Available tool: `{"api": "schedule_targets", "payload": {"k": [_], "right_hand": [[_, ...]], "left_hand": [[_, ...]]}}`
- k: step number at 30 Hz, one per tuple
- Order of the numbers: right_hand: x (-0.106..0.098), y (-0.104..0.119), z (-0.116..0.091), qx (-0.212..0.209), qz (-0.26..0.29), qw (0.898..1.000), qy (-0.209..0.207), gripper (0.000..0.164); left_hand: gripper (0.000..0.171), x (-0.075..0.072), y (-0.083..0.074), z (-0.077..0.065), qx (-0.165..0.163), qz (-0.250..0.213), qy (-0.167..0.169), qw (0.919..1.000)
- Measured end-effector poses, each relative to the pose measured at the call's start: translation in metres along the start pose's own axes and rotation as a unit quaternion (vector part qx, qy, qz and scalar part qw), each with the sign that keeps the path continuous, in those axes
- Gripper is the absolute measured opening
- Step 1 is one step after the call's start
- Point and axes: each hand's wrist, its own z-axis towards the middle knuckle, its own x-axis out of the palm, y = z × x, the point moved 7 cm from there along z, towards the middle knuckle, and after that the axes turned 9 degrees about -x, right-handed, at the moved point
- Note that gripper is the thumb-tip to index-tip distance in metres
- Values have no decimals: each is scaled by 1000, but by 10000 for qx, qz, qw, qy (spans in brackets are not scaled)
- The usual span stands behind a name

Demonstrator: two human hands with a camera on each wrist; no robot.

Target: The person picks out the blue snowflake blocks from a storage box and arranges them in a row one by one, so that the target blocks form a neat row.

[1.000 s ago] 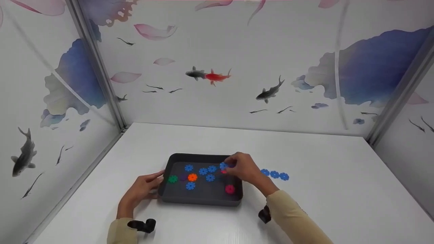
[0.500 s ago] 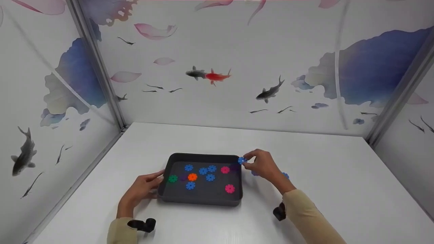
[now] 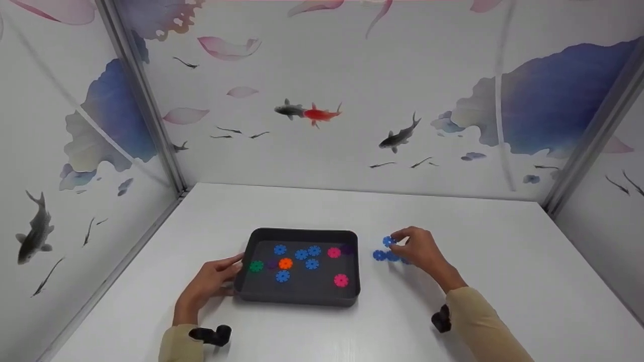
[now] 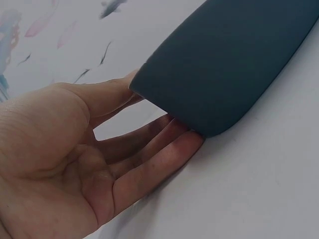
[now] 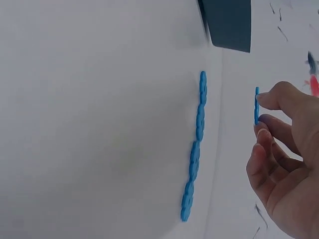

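In the head view my right hand (image 3: 424, 248) pinches a blue interlocking disc (image 3: 388, 242) between thumb and index finger, above the table. Just below it, a row of several blue discs (image 3: 380, 255) lies on the tabletop, partly hidden by the hand. From the right wrist view, the pinched disc (image 5: 256, 105) stands edge-on, apart from the row (image 5: 195, 154). My left hand (image 3: 214, 277) grips the left side of a dark grey tray (image 3: 297, 300). Thumb and fingers meet the tray's edge (image 4: 219, 69) in the left wrist view.
Inside the tray lie several blue discs (image 3: 312, 264), two pink discs (image 3: 341, 280), an orange disc (image 3: 286, 263), a green disc (image 3: 256, 266) and dark purple ones (image 3: 347, 249). The white table (image 3: 282, 201) meets printed panels (image 3: 347, 151) at its back and sides.
My right hand has carried the blue disc from inside the tray, over its right rim, to above the row of blue discs. The left hand and tray stay put.
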Motion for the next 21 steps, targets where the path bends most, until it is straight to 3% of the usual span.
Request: {"api": "schedule_targets", "payload": {"k": [9, 21], "right_hand": [[-26, -36, -17, 211, -232, 9995, -84, 36], [-47, -61, -33, 328, -454, 9984, 100, 34]], "left_hand": [[52, 0, 2, 3, 17, 37, 46, 10000], [50, 0, 1, 2, -38, 20, 8, 10000]]}}
